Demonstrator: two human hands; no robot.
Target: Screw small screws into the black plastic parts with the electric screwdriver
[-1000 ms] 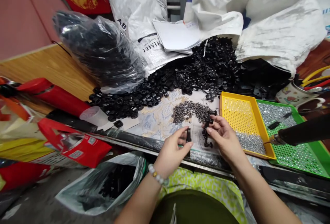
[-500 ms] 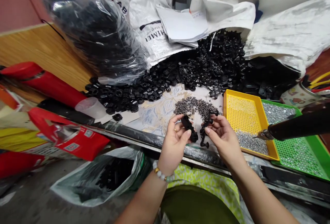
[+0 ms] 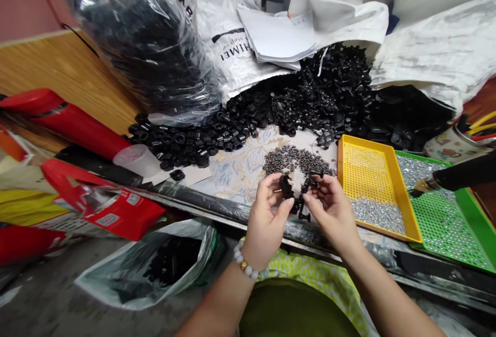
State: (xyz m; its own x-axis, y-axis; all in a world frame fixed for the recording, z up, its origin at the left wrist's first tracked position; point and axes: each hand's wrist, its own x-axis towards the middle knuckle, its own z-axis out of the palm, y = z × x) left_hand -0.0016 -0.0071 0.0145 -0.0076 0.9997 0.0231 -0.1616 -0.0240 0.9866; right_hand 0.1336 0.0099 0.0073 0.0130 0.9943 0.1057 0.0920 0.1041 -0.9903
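White sack (image 3: 232, 52), upper centre, reads "HIMEI"; left hand (image 3: 267, 218) pinches a black plastic piece (image 3: 287, 188), right hand (image 3: 333, 213) grips a knobbly black sprue (image 3: 308, 192).

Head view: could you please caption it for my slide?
Both hands hold small black plastic parts beside a yellow tray.

Both hands, the left hand (image 3: 267, 213) and the right hand (image 3: 329, 208), work over a small bare patch of tablecloth (image 3: 236, 171), hemmed in on most sides. Ahead lies a scatter of small metal bits (image 3: 294, 160), and past it a heap of black plastic parts (image 3: 310, 104) blocks the way. The yellow tray (image 3: 366, 171) walls off the right. A clear cup (image 3: 135, 160) and a bulging clear bag (image 3: 143, 52) crowd the left. Only the near table edge stays open.
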